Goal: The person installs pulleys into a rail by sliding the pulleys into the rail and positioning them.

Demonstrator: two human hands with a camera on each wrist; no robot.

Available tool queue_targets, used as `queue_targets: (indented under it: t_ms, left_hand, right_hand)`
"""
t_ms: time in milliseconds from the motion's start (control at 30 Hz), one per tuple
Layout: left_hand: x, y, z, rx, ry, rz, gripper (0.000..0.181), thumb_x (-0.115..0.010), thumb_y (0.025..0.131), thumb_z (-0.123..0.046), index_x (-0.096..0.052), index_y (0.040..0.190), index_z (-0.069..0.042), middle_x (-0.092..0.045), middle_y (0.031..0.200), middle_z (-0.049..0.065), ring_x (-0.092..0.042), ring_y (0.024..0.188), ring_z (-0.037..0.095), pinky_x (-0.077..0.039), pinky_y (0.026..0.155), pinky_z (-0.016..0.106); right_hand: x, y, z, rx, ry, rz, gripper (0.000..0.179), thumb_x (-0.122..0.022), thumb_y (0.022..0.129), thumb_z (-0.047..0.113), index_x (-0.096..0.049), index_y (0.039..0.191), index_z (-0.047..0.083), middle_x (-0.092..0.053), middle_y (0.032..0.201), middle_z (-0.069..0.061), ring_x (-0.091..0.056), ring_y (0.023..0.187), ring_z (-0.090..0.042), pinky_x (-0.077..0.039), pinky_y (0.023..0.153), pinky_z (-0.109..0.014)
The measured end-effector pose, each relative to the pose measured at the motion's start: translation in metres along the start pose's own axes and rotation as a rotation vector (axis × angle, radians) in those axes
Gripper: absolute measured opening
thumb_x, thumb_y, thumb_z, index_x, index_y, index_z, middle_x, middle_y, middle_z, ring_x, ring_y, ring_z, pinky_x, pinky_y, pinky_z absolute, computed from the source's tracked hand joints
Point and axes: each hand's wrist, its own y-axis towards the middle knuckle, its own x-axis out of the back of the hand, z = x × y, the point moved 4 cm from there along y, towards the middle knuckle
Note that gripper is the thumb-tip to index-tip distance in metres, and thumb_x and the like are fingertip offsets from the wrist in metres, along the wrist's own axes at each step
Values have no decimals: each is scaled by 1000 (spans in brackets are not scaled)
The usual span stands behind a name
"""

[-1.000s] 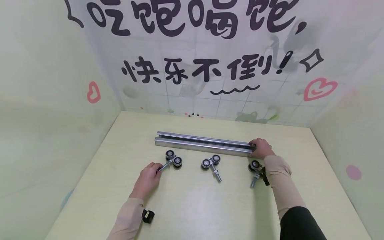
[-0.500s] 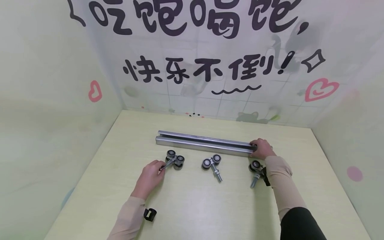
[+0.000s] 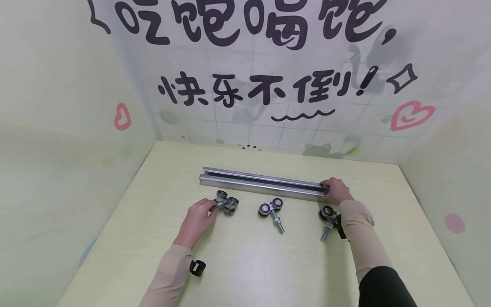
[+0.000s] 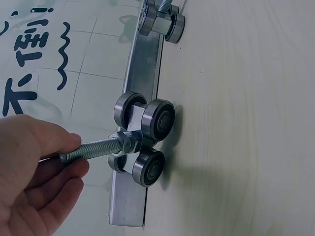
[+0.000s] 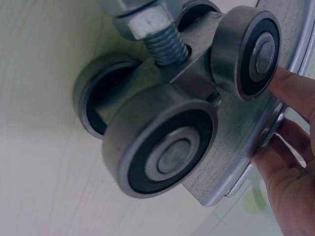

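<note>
My left hand (image 3: 197,221) pinches the threaded bolt (image 4: 96,149) of a four-wheeled roller trolley (image 3: 232,201) between thumb and fingers. In the left wrist view, that trolley's wheels (image 4: 158,120) stand in front of the metal channel rail (image 4: 127,209). The rail (image 3: 261,184) lies across the far part of the table, its slot facing up. At its right end, my right hand (image 3: 336,192) grips it with curled fingers. A second trolley (image 3: 271,207) lies midway between my hands. A third trolley (image 3: 326,213) lies below my right hand, partly hidden by the wrist, and looms large in the right wrist view.
The pale wooden table (image 3: 245,264) ends at a printed back wall (image 3: 245,123), with side walls left and right. A black wrist camera (image 3: 197,267) sits on the left wrist, another (image 3: 339,227) on the right.
My left hand has moved forward and right with the trolley, tilting it so its bolt points back towards the camera and its wheels come nearer the rail. The right hand stays on the rail.
</note>
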Motion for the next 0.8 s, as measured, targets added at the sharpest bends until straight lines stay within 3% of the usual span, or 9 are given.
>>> queue_targets:
  t_ms: [533,800]
  left_hand:
    - [-1,6,-1,-16,-22,-29,7,-67,76,1,-68,82,0,-64,77,8,-62,69,17,-53,61,27]
    - [-4,12,-1,9,-63,-29,6,-67,77,-1,-67,83,0,-62,76,7,-60,68,17,-52,62,27]
  right_hand:
    - [-1,0,-1,7,7,-13,53,-75,66,8,-57,112,-7,-55,105,-28,-48,99,-47,-41,83,-55]
    - [0,-1,-1,19,1,-24,50,-75,66,8,-58,110,-7,-56,102,-28,-49,97,-46,-42,82,-54]
